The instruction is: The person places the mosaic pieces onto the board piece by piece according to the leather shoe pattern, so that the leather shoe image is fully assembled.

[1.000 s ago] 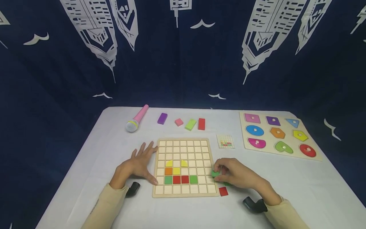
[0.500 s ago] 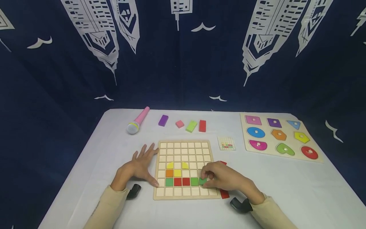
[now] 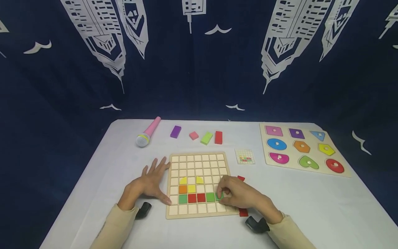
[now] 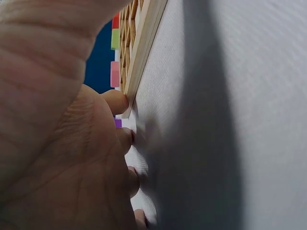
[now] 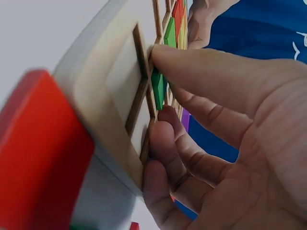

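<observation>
A wooden grid board lies on the white table, several coloured tiles set in its cells. Against its left edge rests my left hand, fingers spread and straight; in the left wrist view a fingertip touches the frame. My right hand is over the board's right side, thumb and fingers bent around a green tile in a cell of the lower row. Another green tile sits just left of it, beside two red tiles. Part of the held tile is hidden by my fingers.
A red piece lies by the board's right edge. Behind are a small pattern card, a pink toy microphone, a purple block, a lime block and a red block. A shape puzzle lies right.
My right hand has moved left from beside the board, carrying a green tile to the lower row. Over the last half second it has hardly shifted. My left hand stays put.
</observation>
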The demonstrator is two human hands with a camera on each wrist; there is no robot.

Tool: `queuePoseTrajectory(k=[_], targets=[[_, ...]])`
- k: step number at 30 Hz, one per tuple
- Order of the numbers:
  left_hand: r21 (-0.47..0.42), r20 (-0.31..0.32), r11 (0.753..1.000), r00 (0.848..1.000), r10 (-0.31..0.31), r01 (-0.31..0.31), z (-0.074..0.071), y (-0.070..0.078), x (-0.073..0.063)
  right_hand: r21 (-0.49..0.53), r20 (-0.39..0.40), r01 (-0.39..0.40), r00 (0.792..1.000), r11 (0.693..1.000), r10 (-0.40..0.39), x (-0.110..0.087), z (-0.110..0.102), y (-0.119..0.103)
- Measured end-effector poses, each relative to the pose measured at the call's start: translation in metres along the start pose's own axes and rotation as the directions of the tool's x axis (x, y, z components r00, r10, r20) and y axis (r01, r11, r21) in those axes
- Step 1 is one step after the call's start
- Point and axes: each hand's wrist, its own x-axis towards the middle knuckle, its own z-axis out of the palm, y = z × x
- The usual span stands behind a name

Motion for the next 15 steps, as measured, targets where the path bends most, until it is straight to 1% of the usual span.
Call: queuePoseTrajectory(k=[4,7,9,12,15], targets=[[-0.006,0.008,1.000,1.000,0.002,-0.002,-0.001,0.000,-0.001,0.015,0.045,-0.002,0.999,1.000,0.001,-0.001,-0.007,0.002],[-0.008,0.014,1.000,1.000,0.004,-0.004,-0.001,0.000,-0.001,0.040,0.049,0.017,0.999,0.999,-0.019,-0.003,-0.018,0.008],[-0.003,0.014,1.000,1.000,0.007,-0.007,-0.001,0.000,-0.001,0.042,0.018,0.018,1.000,0.999,-0.018,-0.005,-0.026,0.014],[-0.002,0.012,1.000,1.000,0.007,-0.007,-0.001,-0.001,-0.001,0.028,-0.044,-0.011,0.999,1.000,0.013,-0.009,-0.037,0.027],[-0.005,0.012,1.000,1.000,0.007,-0.007,0.000,-0.002,0.000,-0.004,-0.107,-0.097,0.990,0.995,0.096,-0.013,-0.044,0.039]])
